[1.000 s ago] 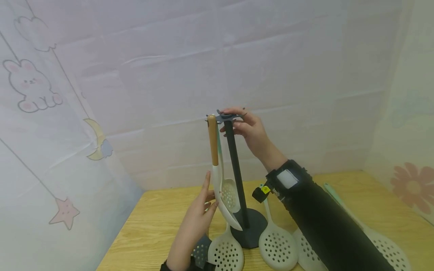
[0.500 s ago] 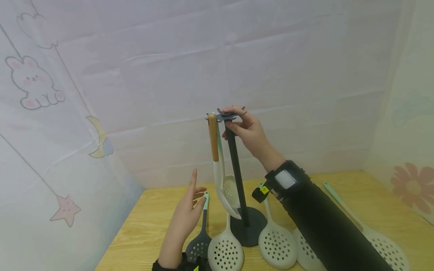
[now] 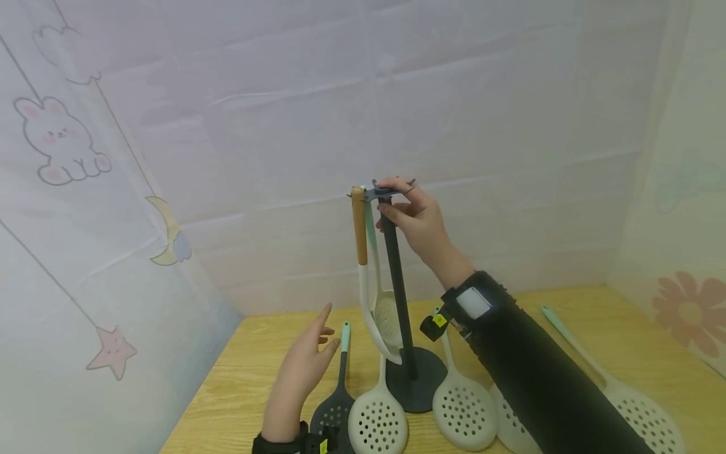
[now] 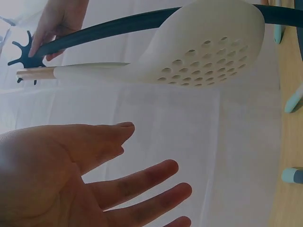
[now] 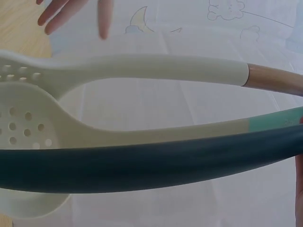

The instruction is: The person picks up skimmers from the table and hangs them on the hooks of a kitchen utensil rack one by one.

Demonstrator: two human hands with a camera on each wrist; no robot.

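Wood-grain table [image 3: 652,353], right hand [image 3: 416,217] seemingly pinching matte dark stand [image 3: 397,284], left hand [image 3: 303,369] fingers spread, 2 perforated spoons hanging.

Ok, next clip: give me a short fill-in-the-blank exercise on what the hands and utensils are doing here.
1. The right hand grips the top of the dark ____ that stands on the table.
2. The left hand holds ____.
3. The spoon hanging from a hook has a ____ handle end.
4. The dark skimmer lies ____ the table.

Missing words: stand; nothing; wooden; on
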